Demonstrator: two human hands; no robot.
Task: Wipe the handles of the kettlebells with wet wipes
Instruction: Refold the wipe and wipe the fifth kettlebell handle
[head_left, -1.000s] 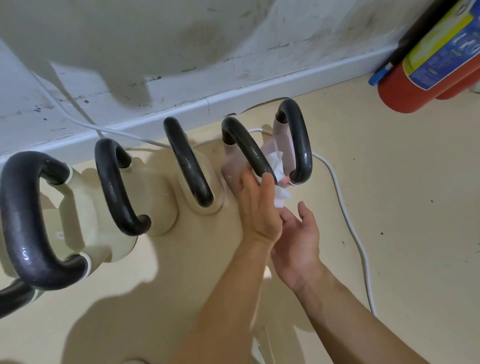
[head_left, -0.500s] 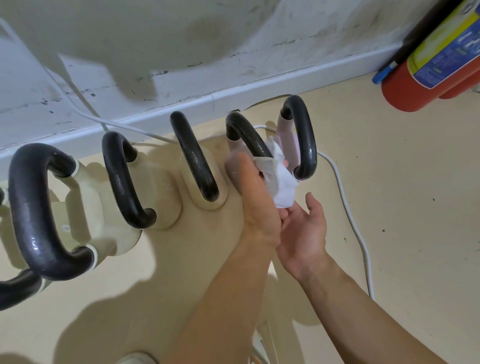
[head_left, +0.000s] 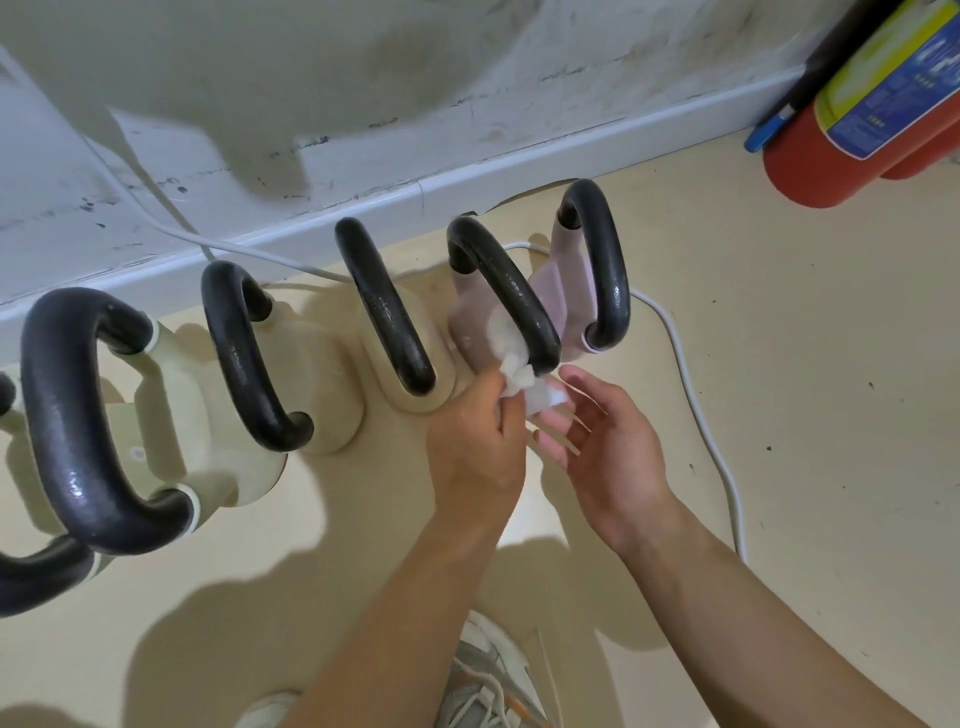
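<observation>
A row of kettlebells with black handles stands on the floor along the wall. My left hand (head_left: 475, 434) pinches a crumpled white wet wipe (head_left: 522, 382) at the near end of the black handle (head_left: 506, 291) of a pink kettlebell (head_left: 470, 317). My right hand (head_left: 605, 441) hovers just right of the wipe, palm up, fingers relaxed and spread, its fingertips close under the wipe's loose end. A second pink kettlebell's handle (head_left: 605, 265) arches to the right. Cream kettlebells carry handles at centre (head_left: 384, 306), left (head_left: 239, 353) and far left (head_left: 72, 415).
A white cable (head_left: 696, 410) runs along the floor right of the kettlebells. A red fire extinguisher (head_left: 852, 124) leans at the top right by the white baseboard (head_left: 311, 234). My shoe (head_left: 483, 680) shows at the bottom edge.
My left hand slid the wipe down from the middle of the handle to its near end, bunching it up. My right hand opened wider beneath it.
</observation>
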